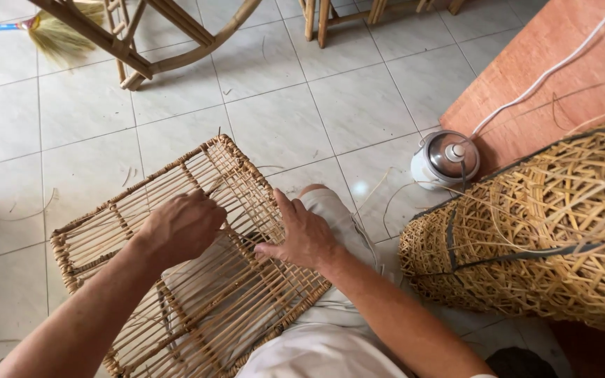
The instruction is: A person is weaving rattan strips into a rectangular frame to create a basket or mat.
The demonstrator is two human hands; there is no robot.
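Head view: pale rattan panel (197, 280), slatted, woven border.

Rattan panel (197, 259) left of baskets (547, 231)

Single head view — steep downward, close over lap, tiled floor (358, 98) beyond.
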